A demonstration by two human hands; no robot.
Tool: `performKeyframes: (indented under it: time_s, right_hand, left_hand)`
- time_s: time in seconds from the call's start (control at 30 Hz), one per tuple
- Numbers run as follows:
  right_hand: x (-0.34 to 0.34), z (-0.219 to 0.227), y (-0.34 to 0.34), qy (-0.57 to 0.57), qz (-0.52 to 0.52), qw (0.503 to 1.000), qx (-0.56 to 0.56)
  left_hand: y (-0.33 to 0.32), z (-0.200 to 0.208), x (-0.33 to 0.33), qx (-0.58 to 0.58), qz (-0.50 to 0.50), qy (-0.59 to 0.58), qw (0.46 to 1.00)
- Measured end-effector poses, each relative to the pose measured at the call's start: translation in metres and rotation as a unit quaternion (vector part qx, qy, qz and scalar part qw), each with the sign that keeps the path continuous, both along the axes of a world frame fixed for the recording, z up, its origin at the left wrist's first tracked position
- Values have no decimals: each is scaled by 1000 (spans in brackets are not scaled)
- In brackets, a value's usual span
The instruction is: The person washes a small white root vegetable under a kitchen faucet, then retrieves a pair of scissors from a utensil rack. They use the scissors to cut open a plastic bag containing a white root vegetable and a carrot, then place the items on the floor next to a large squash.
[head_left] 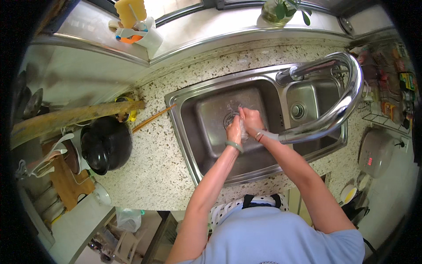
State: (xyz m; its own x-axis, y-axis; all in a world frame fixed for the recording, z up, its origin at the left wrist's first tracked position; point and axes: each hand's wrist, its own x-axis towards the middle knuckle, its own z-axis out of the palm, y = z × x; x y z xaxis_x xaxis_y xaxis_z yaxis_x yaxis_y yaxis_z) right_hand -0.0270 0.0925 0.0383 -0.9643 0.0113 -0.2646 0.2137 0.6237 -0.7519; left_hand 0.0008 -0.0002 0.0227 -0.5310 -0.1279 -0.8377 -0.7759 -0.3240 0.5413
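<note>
Frame centre: your left hand [235,129] and right hand [252,119] meet above the sink [210,112], left of the faucet [356,88] tip; I can't tell their grip.

Pot [110,145] left of sink [213,105]; chopsticks [154,119] between; plant [280,11] behind.

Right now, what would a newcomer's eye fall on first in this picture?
Probably the large chrome faucet, curving over the right side of the double sink. Next, the left hand and right hand, close together over the larger basin. A black pot stands left of the sink.
</note>
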Motion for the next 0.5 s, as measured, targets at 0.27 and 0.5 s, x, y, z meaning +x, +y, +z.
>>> performKeyframes:
  time_s: [0.27, 0.5]
  right_hand:
    - [23, 46, -40, 86, 48, 992, -82]
    - [16, 10, -27, 71, 40, 997, 8]
  left_hand:
    - [-36, -47, 16, 245, 121, -28, 962]
    - [-13, -8, 6, 163, 110, -3, 981]
